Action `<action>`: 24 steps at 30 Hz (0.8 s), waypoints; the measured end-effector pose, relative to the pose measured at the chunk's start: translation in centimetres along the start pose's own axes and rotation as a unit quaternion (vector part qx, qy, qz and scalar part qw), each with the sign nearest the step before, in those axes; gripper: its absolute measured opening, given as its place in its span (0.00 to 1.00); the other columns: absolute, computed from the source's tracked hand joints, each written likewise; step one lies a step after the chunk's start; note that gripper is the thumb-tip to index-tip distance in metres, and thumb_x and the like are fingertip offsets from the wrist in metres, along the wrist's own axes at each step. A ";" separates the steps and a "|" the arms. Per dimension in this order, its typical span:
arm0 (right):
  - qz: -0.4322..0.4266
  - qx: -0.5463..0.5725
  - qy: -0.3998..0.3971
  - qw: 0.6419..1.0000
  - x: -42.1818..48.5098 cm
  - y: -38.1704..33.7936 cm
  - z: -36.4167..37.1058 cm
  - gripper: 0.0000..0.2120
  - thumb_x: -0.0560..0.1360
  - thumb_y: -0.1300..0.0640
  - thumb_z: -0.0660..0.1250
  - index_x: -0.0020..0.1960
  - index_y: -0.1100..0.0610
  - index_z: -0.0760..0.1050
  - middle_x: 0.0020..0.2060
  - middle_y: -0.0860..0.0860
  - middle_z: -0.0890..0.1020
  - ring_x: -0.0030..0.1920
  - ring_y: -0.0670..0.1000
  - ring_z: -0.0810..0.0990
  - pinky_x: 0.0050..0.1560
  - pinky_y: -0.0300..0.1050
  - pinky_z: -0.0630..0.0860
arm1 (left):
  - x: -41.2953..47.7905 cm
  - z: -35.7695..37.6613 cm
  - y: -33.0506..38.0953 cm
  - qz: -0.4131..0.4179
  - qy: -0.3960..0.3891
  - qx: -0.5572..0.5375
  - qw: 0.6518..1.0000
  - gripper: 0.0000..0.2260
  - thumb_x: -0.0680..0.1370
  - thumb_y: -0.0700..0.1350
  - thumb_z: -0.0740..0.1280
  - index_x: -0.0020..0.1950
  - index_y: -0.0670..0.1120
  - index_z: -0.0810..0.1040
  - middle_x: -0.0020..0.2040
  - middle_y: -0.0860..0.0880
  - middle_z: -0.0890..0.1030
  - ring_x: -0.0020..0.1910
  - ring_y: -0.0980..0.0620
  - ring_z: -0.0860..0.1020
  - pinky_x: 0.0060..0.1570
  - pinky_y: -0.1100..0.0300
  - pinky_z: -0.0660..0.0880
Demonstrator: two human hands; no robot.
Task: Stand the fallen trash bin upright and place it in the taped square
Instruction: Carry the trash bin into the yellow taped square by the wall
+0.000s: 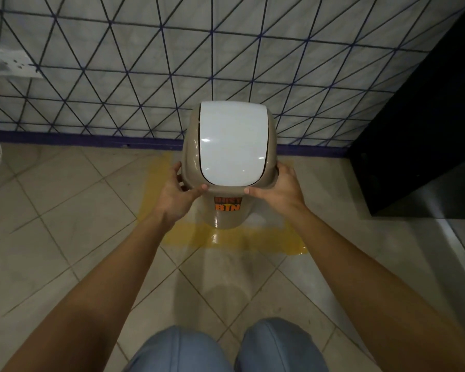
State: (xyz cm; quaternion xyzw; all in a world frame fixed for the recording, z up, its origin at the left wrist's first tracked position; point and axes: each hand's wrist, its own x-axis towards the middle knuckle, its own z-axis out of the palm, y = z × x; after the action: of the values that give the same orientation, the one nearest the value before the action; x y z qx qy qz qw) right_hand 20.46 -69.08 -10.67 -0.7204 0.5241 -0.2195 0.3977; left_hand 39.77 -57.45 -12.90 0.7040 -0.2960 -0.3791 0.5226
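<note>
Two knees [226, 350] in blue-grey trousers at the bottom edge, nearest the lens. Two bare forearms reach out from them over the tiled floor [51, 210].

One trash bin [227, 213] — beige body, one white swing lid [232, 143], one orange label reading "BIN" on its front. It stands upright, lid closed, so its contents cannot be seen.

Left hand [179, 193] grips the bin's rim on the left side, thumb on the front lip. Right hand [275, 190] grips the rim on the right side the same way.

Bin sits inside the yellow taped square [266, 241], close to the wall — the tape's near strip just in front of its base, the left strip beside the left hand. One dark cabinet [419, 146] at the right edge; one wall socket [16, 64] at upper left.
</note>
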 end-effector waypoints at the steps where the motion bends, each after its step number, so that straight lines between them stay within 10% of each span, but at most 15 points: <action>1: -0.001 0.004 -0.002 1.000 0.6 -0.1 -0.2 0.46 0.57 0.50 0.80 0.70 0.53 0.63 0.64 0.52 0.68 0.64 0.51 0.68 0.56 0.38 0.63 | 0.5 0.0 0.3 0.004 -0.005 0.005 1.000 0.39 0.71 0.45 0.72 0.75 0.51 0.53 0.64 0.48 0.73 0.57 0.50 0.74 0.49 0.61 0.73; 24: -0.004 0.040 0.008 0.999 9.3 -1.9 0.9 0.50 0.59 0.51 0.80 0.74 0.50 0.56 0.68 0.51 0.68 0.68 0.52 0.66 0.67 0.55 0.67 | 9.6 0.5 3.6 0.030 -0.016 0.014 0.999 0.37 0.72 0.40 0.70 0.76 0.50 0.54 0.72 0.47 0.65 0.67 0.48 0.68 0.60 0.55 0.71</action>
State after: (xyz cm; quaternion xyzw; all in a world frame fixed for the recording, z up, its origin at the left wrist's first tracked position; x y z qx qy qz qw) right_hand 25.46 -77.14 -10.63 -0.7045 0.5152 -0.2477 0.4206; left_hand 44.47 -66.48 -11.72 0.6960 -0.3309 -0.3701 0.5188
